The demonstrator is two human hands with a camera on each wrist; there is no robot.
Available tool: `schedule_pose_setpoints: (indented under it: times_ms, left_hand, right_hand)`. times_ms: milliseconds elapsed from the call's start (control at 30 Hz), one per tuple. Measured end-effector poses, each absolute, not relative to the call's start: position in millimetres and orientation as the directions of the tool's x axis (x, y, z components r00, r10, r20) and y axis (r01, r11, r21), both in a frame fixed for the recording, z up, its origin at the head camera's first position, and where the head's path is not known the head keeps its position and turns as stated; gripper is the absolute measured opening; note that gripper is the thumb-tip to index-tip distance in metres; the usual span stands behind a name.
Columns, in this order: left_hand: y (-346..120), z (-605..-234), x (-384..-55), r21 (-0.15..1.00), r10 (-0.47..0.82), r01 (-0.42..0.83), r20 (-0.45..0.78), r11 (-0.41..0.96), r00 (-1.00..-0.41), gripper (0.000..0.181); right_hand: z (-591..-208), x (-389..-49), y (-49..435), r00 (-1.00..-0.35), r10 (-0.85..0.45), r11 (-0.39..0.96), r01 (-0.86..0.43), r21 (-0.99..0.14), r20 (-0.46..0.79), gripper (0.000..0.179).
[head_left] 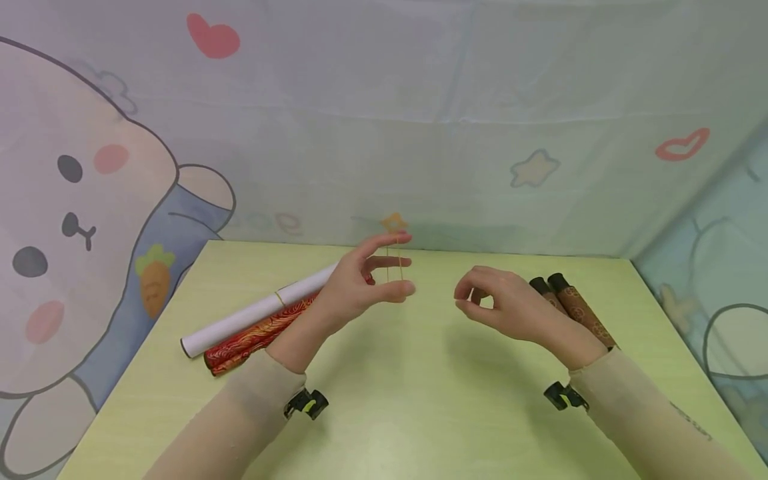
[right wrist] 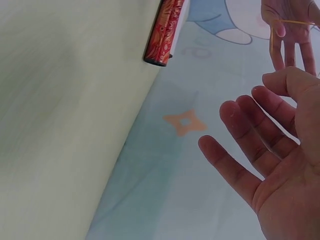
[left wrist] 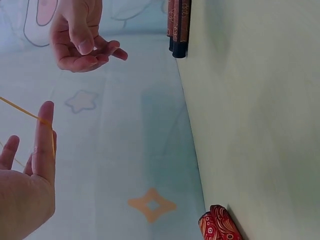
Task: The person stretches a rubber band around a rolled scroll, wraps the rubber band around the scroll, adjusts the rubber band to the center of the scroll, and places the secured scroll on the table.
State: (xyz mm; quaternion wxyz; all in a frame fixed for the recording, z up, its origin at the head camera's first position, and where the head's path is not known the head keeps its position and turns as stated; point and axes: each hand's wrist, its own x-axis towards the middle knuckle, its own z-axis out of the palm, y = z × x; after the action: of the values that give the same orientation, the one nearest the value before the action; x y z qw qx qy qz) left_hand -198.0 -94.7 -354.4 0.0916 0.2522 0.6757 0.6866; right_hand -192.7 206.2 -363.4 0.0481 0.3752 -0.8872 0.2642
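A thin yellow rubber band (head_left: 400,259) is stretched between the thumb and a finger of my left hand (head_left: 354,283), raised above the table. Those fingers are spread apart. In the left wrist view the band (left wrist: 19,109) loops round a fingertip. To the right, at about the same height, hovers my right hand (head_left: 513,303) with its fingers loosely bent and nothing in them. A gap separates the two hands. Below and behind the left forearm lie a white roll (head_left: 240,319) with a band round it and red-gold patterned rolls (head_left: 252,337).
Two brown patterned rolls with black ends (head_left: 579,307) lie on the right of the pale yellow-green table (head_left: 396,413), partly behind the right wrist. A printed cloth (head_left: 372,133) hangs along the table's back edge.
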Motion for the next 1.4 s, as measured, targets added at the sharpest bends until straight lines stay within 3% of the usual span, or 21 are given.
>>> schedule_pose_setpoints:
  times_ms: [300,533,867,1400]
  left_hand:
    - [-97.1,-360.7,-199.5,0.987,0.499,0.137,0.161,-0.085,-0.851,0.069]
    - [-97.0,-369.1,-200.0,0.991,0.512,0.128,0.132,-0.042,-0.849,0.065]
    - [-93.4,-378.5,-199.9,0.991,0.506,0.13,0.101,0.021,-0.857,0.063]
    - [-90.3,-385.2,-199.2,0.987,0.517,0.155,0.107,0.051,-0.849,0.065]
  right_hand:
    - [-368.6,-188.1,215.1,-0.781,-0.599,0.669,-0.608,-0.428,0.174,0.018]
    - [-377.4,-184.8,240.9,-0.839,-0.53,0.775,-0.539,-0.329,0.125,0.037]
    - [-390.4,-184.3,293.9,-0.939,-0.344,0.909,-0.332,-0.253,-0.004,0.077]
    - [-401.3,-186.2,352.1,-0.974,-0.154,0.986,-0.142,-0.082,-0.168,0.111]
